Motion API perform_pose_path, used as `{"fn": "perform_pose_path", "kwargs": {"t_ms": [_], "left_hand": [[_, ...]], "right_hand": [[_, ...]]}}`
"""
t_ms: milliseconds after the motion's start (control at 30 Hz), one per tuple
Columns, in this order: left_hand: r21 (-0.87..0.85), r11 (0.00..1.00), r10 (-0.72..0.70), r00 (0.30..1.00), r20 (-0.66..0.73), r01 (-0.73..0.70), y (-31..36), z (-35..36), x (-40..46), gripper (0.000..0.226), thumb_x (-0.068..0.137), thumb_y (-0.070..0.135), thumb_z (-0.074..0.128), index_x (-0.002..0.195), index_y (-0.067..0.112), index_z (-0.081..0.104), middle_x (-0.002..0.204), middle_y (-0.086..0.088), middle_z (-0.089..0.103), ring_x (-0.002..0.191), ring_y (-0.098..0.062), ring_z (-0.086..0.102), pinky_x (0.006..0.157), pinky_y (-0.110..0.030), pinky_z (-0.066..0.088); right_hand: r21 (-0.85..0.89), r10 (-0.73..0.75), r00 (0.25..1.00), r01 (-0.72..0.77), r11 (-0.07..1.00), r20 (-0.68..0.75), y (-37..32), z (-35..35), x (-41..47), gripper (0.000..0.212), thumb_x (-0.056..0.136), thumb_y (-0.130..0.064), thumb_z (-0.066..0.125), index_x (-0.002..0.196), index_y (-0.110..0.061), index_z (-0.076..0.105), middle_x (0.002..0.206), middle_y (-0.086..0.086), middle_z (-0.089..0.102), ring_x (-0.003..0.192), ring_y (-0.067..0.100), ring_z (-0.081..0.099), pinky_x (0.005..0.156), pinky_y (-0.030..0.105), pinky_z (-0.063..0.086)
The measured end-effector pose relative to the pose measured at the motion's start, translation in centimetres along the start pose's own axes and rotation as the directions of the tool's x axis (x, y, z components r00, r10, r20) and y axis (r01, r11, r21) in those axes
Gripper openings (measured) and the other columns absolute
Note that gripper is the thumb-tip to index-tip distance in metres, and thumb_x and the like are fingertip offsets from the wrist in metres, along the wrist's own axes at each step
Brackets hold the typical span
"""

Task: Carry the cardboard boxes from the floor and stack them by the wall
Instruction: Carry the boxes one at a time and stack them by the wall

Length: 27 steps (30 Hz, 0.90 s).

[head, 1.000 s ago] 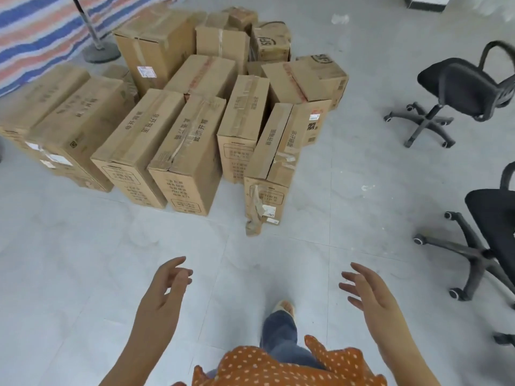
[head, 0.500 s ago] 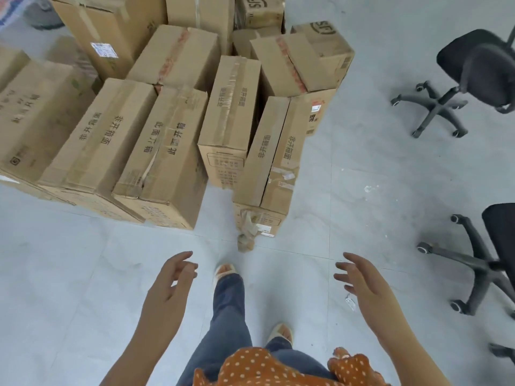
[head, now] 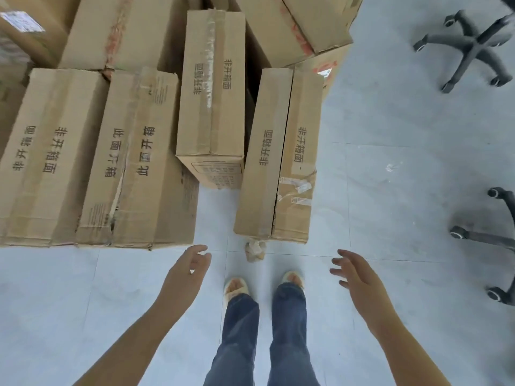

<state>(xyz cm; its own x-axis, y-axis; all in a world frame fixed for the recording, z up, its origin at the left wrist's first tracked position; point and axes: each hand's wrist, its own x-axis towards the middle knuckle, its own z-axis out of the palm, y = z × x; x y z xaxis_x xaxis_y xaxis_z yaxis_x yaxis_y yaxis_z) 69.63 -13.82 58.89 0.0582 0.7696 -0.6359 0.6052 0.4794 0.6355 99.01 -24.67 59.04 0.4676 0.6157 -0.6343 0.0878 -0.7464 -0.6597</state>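
Several brown cardboard boxes stand packed together on the grey tiled floor. The nearest is a narrow long box (head: 278, 162) with torn labels, right in front of my feet. A taller taped box (head: 211, 87) stands behind it to the left. Two wide boxes with black printed characters sit further left, one (head: 136, 162) with a torn seam and one (head: 41, 162) at the frame edge. My left hand (head: 186, 274) hovers empty, fingers loosely curled, just below the narrow box's near left corner. My right hand (head: 354, 274) is spread, empty, below its right corner.
A wad of crumpled tape (head: 254, 250) hangs at the narrow box's near end. Two black office chair bases stand on the right, one (head: 471, 48) far and one (head: 490, 240) near. My feet (head: 237, 285) stand on the tiles just before the box.
I have stepped closer and looked further down, so the boxes fill more of the view. Both hands stay empty and have come nearer the narrow box's near end.
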Motion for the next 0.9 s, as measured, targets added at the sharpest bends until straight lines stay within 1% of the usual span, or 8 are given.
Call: {"fn": "perform_pose_path", "kwargs": {"t_ms": [167, 333, 433, 533, 633, 700, 800, 900], "left_hand": [[-0.019, 0.980, -0.197, 0.978, -0.067, 0.196, -3.5, 6.4, 11.3, 0.039, 0.096, 0.036, 0.050, 0.132, 0.020, 0.045, 0.120, -0.001, 0.056, 0.096, -0.014, 0.053, 0.064, -0.014, 0.038], [-0.076, 0.980, -0.181, 0.983, 0.032, 0.183, -6.5, 10.7, 19.6, 0.062, 0.092, 0.042, 0.055, 0.147, 0.023, 0.032, 0.148, 0.003, 0.039, 0.133, -0.012, 0.039, 0.101, -0.028, 0.032], [-0.065, 0.984, -0.154, 0.972, 0.179, 0.168, -7.9, 11.8, 22.4, 0.063, 0.092, 0.047, 0.052, 0.148, 0.028, 0.030, 0.150, 0.007, 0.038, 0.137, -0.011, 0.036, 0.114, -0.036, 0.027], [-0.130, 0.983, -0.088, 0.958, 0.271, 0.127, -8.9, 12.4, 22.9, 0.066, 0.089, 0.051, 0.052, 0.148, 0.033, 0.028, 0.148, 0.011, 0.041, 0.135, -0.005, 0.037, 0.114, -0.039, 0.029], [-0.231, 0.960, -0.091, 0.958, 0.272, 0.156, -8.3, 13.7, 22.1, 0.054, 0.084, 0.049, 0.062, 0.133, 0.043, 0.041, 0.119, 0.031, 0.058, 0.108, 0.016, 0.053, 0.097, -0.021, 0.042], [-0.297, 0.935, -0.123, 0.962, 0.242, 0.194, -7.3, 14.4, 21.6, 0.036, 0.085, 0.043, 0.063, 0.117, 0.050, 0.046, 0.101, 0.038, 0.063, 0.093, 0.020, 0.057, 0.084, -0.018, 0.041], [-0.388, 0.898, -0.123, 0.966, 0.229, 0.206, -4.8, 14.1, 21.2, 0.044, 0.074, 0.052, 0.065, 0.115, 0.050, 0.048, 0.102, 0.036, 0.063, 0.095, 0.015, 0.058, 0.088, -0.032, 0.042], [-0.478, 0.854, -0.113, 0.970, 0.214, 0.205, -2.5, 13.3, 20.1, 0.065, 0.067, 0.055, 0.069, 0.127, 0.046, 0.047, 0.118, 0.026, 0.061, 0.113, 0.002, 0.055, 0.097, -0.046, 0.042]], "right_hand": [[-0.051, 0.107, 0.994, -0.107, 0.993, -0.004, 4.7, 5.0, 10.7, 0.037, 0.099, -0.032, 0.046, 0.135, -0.024, 0.046, 0.137, 0.001, 0.051, 0.115, 0.017, 0.054, 0.093, 0.031, 0.044], [0.058, 0.151, 0.987, -0.155, 0.986, 0.056, 8.0, 9.4, 18.6, 0.056, 0.097, -0.043, 0.045, 0.148, -0.030, 0.025, 0.153, -0.006, 0.033, 0.134, 0.011, 0.041, 0.106, 0.030, 0.037], [0.172, 0.096, 0.988, -0.116, 0.978, 0.117, 9.8, 11.0, 20.6, 0.037, 0.097, -0.042, 0.047, 0.132, -0.040, 0.037, 0.128, -0.016, 0.056, 0.106, -0.007, 0.056, 0.088, 0.017, 0.047], [0.265, 0.067, 0.987, -0.105, 0.959, 0.146, 10.9, 11.5, 21.5, 0.042, 0.085, -0.057, 0.052, 0.125, -0.048, 0.042, 0.112, -0.025, 0.063, 0.103, -0.003, 0.061, 0.090, 0.024, 0.050], [0.320, 0.047, 0.975, -0.116, 0.940, 0.216, 10.4, 11.6, 21.6, 0.048, 0.077, -0.060, 0.054, 0.124, -0.052, 0.042, 0.110, -0.029, 0.064, 0.105, -0.001, 0.062, 0.086, 0.024, 0.053], [0.347, 0.050, 0.972, -0.130, 0.929, 0.230, 9.4, 11.2, 21.6, 0.047, 0.077, -0.059, 0.054, 0.123, -0.053, 0.043, 0.108, -0.030, 0.064, 0.102, -0.003, 0.063, 0.078, 0.020, 0.054], [0.377, 0.045, 0.970, -0.135, 0.916, 0.238, 7.0, 9.7, 21.5, 0.036, 0.074, -0.063, 0.053, 0.110, -0.063, 0.046, 0.101, -0.038, 0.063, 0.094, -0.010, 0.062, 0.063, 0.016, 0.051], [0.422, 0.032, 0.971, -0.132, 0.897, 0.235, 5.0, 8.1, 20.4, 0.035, 0.071, -0.066, 0.056, 0.105, -0.066, 0.048, 0.102, -0.039, 0.062, 0.095, -0.010, 0.062, 0.071, 0.025, 0.046]]}}
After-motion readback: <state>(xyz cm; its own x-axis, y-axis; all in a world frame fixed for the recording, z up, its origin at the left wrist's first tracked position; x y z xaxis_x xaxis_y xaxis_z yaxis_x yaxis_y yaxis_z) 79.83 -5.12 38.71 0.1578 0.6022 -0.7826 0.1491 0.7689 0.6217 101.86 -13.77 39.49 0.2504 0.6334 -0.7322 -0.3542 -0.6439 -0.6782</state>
